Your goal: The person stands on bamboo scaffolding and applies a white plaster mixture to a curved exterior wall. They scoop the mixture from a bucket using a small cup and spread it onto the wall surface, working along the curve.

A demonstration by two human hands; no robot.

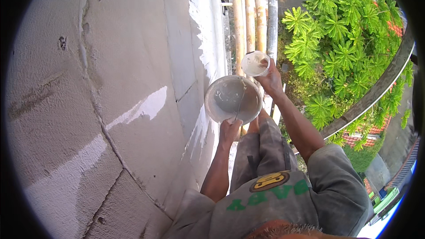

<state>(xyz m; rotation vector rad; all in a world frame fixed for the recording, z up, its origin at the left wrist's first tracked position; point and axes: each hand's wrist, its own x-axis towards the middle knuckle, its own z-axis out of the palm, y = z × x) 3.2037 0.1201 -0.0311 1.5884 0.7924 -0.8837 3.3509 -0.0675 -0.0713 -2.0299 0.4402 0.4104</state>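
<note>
"What's closest to the camera?"

"Some short hair [287,229] at the near edge, then a grey T-shirt [265,208] with a cartoon print."

"And the hands?"

"The left hand [230,132] is curled at the near rim of a round grey bowl [253,102], seemingly pinching it. A thin line crosses the bowl's mouth toward that hand; I can't tell if it's wire."

"The right?"

"The right hand [271,79] is wrapped around the right side of a whitish plastic cup [250,64], just beyond the bowl and a little to its right. Some of its fingers are hidden."

"Anything in the bowl?"

"Grey, shiny patches inside; I can't say how deep."

"Below that?"

"Dusty grey trousers [270,146], nearer than the bowl."

"And further out?"

"To the left, a grey block wall [133,53] with cracked joints and a ragged white patch [201,9] toward its far end. Beyond the cup, yellowish bamboo poles [249,15] run beside a grey pole [272,17]. To the right, a leafy green tree [336,26], with a grey beam [369,104] in front, bent by the lens, and red roof tiles [356,140] past it."
</note>
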